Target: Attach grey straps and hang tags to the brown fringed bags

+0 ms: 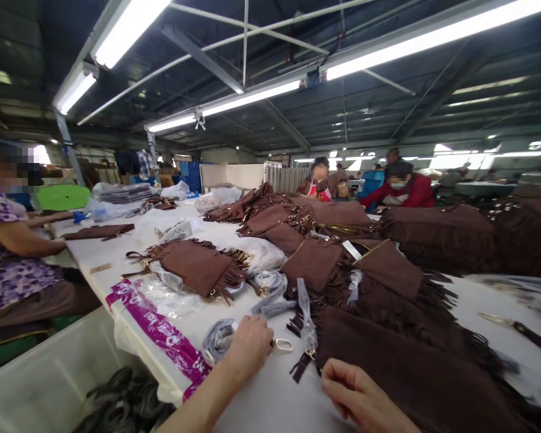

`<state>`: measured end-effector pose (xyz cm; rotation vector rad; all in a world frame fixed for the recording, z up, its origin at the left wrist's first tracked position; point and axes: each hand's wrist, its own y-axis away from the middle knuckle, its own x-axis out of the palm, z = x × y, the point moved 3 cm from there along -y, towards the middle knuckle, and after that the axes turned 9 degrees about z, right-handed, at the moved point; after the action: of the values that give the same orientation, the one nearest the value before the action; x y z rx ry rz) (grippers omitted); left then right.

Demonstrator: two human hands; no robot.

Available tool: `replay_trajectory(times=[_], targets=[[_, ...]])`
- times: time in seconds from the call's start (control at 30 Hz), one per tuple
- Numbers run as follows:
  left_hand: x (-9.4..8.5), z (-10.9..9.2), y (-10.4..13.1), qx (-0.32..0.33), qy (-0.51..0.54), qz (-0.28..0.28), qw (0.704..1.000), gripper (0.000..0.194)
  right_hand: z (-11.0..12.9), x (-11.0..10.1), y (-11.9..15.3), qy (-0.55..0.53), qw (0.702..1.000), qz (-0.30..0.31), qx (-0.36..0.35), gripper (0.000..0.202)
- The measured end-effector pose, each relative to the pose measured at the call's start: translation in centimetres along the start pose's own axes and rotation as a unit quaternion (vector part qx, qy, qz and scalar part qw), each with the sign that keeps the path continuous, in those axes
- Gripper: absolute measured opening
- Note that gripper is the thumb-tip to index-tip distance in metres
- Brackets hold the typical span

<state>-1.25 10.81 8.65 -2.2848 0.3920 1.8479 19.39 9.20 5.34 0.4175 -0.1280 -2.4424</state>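
Strap (216,341) lies coiled beside the left hand (251,341), its fingers curled by a ring (283,345); right hand (349,388) half-curls at a bag's (401,373) edge. Whether either grasps, I can't tell. Probably strap handling, calling for a firm pinch.

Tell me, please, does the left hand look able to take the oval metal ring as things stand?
Probably yes: the metal ring is on the table close beside the left hand, and nothing appears to cover it.
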Motion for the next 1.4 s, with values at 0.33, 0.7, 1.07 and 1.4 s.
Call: replay_trajectory(times=[0.33, 0.7, 1.07, 1.4], targets=[[-2.8, 0.5, -1.0, -0.013, 0.276, -0.142, 0.951, 0.017, 2.0, -1.2, 0.1, 0.102, 0.976, -0.152, -0.114, 0.03], [-0.8, -1.0, -1.6, -0.006, 0.307, -0.177, 0.935, 0.016, 3.1, -1.9, 0.2, 0.141, 0.964, -0.199, -0.107, 0.029], [-0.6, -2.2, -1.3, 0.031, 0.326, -0.187, 0.926, 0.015, 2.7, -1.9, -0.5, 0.167, 0.959, -0.201, -0.11, 0.027], [0.4, -3.6, -1.8, 0.065, 0.441, -0.132, 0.885, 0.025, 2.6, -1.3, -0.5, 0.181, 0.953, -0.209, -0.125, 0.025]])
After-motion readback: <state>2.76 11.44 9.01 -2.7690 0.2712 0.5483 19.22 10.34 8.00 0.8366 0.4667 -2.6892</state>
